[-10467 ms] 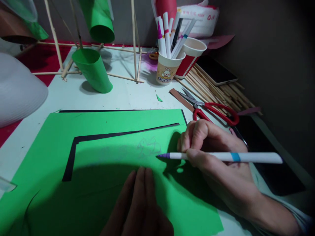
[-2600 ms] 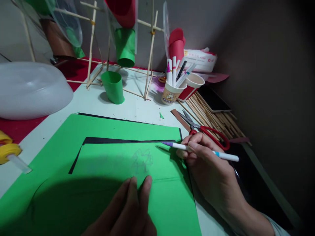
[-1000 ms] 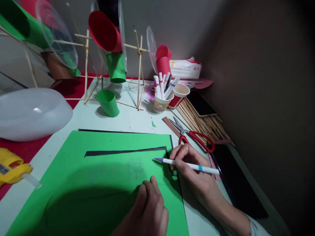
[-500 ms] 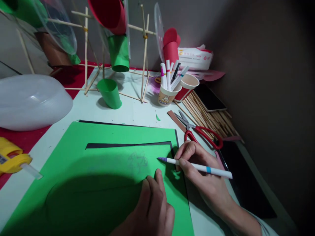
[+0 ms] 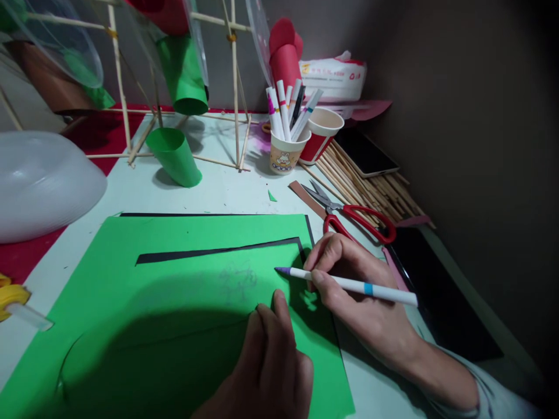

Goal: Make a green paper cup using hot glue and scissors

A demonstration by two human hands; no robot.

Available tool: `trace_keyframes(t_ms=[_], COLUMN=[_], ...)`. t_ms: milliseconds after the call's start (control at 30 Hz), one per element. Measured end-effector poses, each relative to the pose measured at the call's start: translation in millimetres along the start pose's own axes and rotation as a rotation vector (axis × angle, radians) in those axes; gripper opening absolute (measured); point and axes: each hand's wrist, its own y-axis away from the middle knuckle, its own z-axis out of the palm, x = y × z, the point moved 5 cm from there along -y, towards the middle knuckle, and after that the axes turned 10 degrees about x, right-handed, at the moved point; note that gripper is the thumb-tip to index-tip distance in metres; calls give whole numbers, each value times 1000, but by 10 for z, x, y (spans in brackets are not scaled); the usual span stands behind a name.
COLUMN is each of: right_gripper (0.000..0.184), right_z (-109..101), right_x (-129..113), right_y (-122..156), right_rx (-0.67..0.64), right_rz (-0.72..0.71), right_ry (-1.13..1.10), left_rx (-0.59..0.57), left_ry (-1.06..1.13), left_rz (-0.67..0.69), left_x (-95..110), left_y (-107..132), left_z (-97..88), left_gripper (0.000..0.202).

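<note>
Green paper sheets (image 5: 209,227) with black edges lie stacked on the table in the head view. Faint pen lines mark the upper sheet. My right hand (image 5: 356,291) is closed around a white marker (image 5: 349,283) with a blue band. Its purple tip points left, at or just above the green surface; contact cannot be made out. My left hand (image 5: 273,361) presses on the green paper just below the tip, fingers bent and close together. Red-handled scissors (image 5: 340,212) lie open beyond my right hand, beside a brown strip (image 5: 308,198).
A stick frame (image 5: 234,99) carries green and red paper tubes at the back. Behind the paper stand a cup of markers (image 5: 283,154) and a red cup (image 5: 321,137). Wooden sticks (image 5: 371,186) lie under a phone (image 5: 367,152). A yellow glue gun (image 5: 11,299) is at left.
The view has shifted a little to the right, so most objects appear further left. Both hands and the marker keep nearly the same place on the paper.
</note>
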Motion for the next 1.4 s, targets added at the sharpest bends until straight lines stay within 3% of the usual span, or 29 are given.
trace_keyframes(t_ms=[567,867,1133,1400], right_gripper=[15,14,14,15], right_z=[10,11,-12,-30], right_x=[19,39,51,41], right_y=[-2,2,-1,7], right_rx=[-6,5,26,41], right_rz=[-74,-83,-85,-84], right_ry=[71,97,120,142], left_rx=[16,6,31,4], left_ry=[36,10,28,3], left_rz=[-18,42,-13,1], left_x=[40,58,75,50], left_y=[70,102,91,38], left_z=[22,24,21,-5], left_gripper=[16,19,11,24])
